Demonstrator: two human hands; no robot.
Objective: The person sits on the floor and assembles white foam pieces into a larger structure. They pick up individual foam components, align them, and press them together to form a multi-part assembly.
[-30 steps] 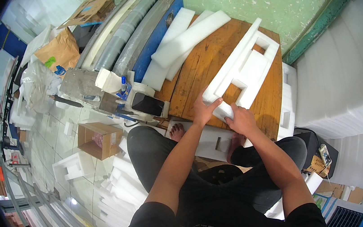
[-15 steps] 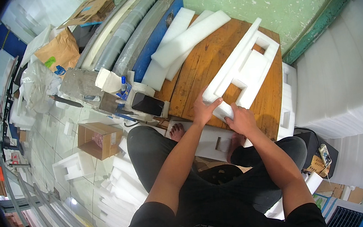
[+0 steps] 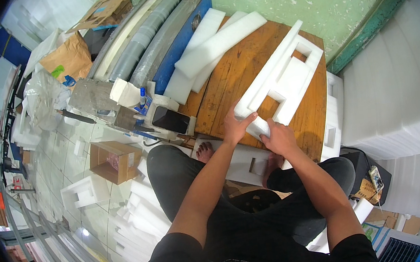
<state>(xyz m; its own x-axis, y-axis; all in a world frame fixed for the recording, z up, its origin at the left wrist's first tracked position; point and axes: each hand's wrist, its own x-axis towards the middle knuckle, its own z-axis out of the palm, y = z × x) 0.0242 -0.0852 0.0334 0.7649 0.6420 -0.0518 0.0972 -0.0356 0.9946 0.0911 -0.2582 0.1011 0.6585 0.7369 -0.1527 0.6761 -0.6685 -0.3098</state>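
A long white foam piece (image 3: 295, 74) with rectangular cutouts lies slantwise on the wooden table (image 3: 223, 90). A narrow foam strip runs along its left side. My left hand (image 3: 238, 126) grips the near left corner, thumb on the near end. At the near right corner my right hand (image 3: 279, 138) is closed on the same piece, its thumb against the end face. Several plain white foam strips (image 3: 223, 45) lie crossed on the far left of the table.
Left of the table stands a roller machine (image 3: 151, 38), with a black phone (image 3: 170, 119) at its near end. An open cardboard box (image 3: 115, 161) and loose foam pieces (image 3: 139, 218) are on the floor. Tall stacks of white foam sheets (image 3: 393, 82) rise at the right.
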